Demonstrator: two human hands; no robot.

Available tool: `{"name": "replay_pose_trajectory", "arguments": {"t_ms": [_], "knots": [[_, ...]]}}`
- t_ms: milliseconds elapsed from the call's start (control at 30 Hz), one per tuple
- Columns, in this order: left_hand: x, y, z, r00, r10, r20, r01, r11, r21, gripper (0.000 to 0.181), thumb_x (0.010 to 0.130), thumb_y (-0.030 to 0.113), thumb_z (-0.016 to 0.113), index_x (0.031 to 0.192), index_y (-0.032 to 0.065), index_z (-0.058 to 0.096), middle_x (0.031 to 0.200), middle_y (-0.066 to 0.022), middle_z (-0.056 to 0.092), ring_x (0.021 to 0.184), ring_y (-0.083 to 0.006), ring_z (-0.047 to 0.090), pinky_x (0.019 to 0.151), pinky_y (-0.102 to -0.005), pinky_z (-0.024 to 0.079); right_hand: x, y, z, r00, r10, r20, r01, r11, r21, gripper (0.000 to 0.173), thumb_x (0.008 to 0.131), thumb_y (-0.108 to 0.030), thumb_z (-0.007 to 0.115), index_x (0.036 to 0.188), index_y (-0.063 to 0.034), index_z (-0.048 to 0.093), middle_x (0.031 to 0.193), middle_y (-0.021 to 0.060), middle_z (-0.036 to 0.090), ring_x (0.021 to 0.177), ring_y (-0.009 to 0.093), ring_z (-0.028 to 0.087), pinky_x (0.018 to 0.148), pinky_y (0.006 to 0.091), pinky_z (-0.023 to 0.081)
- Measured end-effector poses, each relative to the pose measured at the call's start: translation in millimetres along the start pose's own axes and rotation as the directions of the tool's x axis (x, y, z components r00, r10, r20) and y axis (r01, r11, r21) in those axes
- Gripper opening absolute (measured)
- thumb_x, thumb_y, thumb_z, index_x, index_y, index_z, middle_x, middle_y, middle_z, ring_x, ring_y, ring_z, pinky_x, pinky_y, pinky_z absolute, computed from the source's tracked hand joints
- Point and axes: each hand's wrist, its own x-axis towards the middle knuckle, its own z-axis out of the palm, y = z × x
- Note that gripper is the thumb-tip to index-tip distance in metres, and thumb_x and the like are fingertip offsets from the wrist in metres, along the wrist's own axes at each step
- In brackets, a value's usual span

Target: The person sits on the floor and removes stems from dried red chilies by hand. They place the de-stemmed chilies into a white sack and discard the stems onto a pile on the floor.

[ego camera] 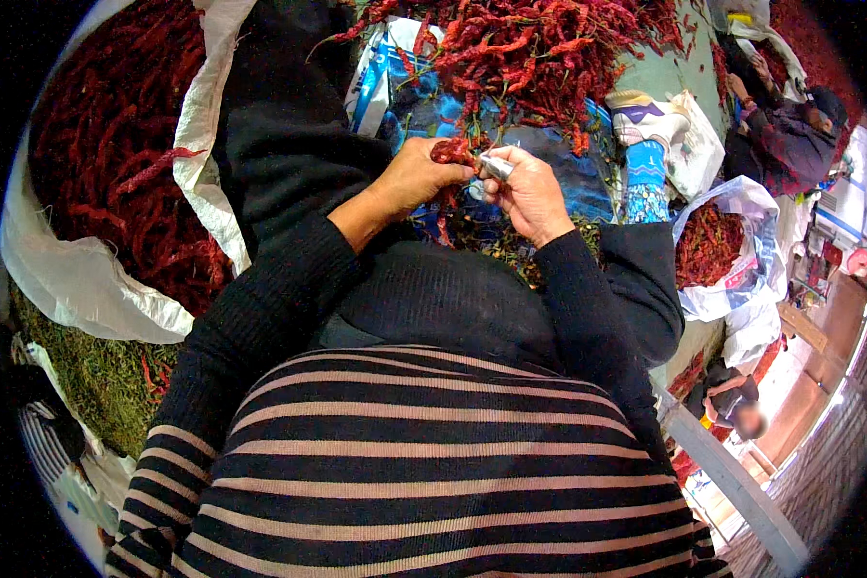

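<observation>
Before me, a heap of dried red chili peppers (527,43) with stems spreads over a blue patterned sheet (571,173). My left hand (420,173) pinches a dark red dried chili pepper (451,152) between thumb and fingers. Close beside it, my right hand (531,191) is closed around a small shiny metal tool (496,166), whose end touches or nearly touches the chili. The kind of tool cannot be told, as the fingers cover part of it. Bits of stem and dried scraps (527,264) lie below my hands, near my lap.
At left stands a large white woven sack (108,289) full of dried chilies, with a pile of green stems (94,368) below it. To the right are a plastic bag (766,217) of chilies and a shoe (650,119). Other people sit farther right; a metal bar (737,484) runs at lower right.
</observation>
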Motion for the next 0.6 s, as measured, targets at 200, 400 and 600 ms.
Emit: {"name": "replay_pose_trajectory", "arguments": {"t_ms": [200,400,600], "knots": [[3.0,2.3,-8.5,0.987,-0.134,0.093,0.123,0.986,0.115,0.015,0.070,0.013,0.064,0.083,0.0051,0.061,0.071,0.0020,0.057,0.061,-0.0065,0.048,0.056,-0.0212,0.039,-1.3,2.6,3.8,1.000,-0.014,0.021,0.019,0.965,-0.262,0.005,0.076,-0.006,0.049,0.079,-0.0033,0.052,0.066,0.0059,0.054,0.056,0.017,0.052,0.049,0.0296,0.044],[-4.2,11.9,2.5,0.965,-0.260,0.031,0.262,0.962,-0.081,0.006,0.070,0.005,0.059,0.074,0.0011,0.058,0.066,-0.0045,0.057,0.056,-0.0123,0.053,0.053,-0.0248,0.041,10.4,8.6,-2.0,0.833,-0.504,0.228,0.249,-0.027,-0.968,0.008,0.064,-0.010,0.052,0.068,-0.0039,0.050,0.070,0.0161,0.056,0.068,0.036,0.054,0.059,0.0437,0.043],[3.3,13.3,-26.0,0.961,-0.242,-0.132,0.155,0.871,-0.467,0.006,0.075,0.006,0.058,0.077,0.0014,0.054,0.068,-0.0065,0.057,0.062,-0.0152,0.056,0.058,-0.0258,0.045,47.2,6.5,-14.4,0.901,-0.432,-0.041,0.107,0.314,-0.943,0.018,0.069,-0.018,0.055,0.078,-0.0021,0.058,0.077,0.0210,0.059,0.072,0.035,0.057,0.065,0.0403,0.045]]}}
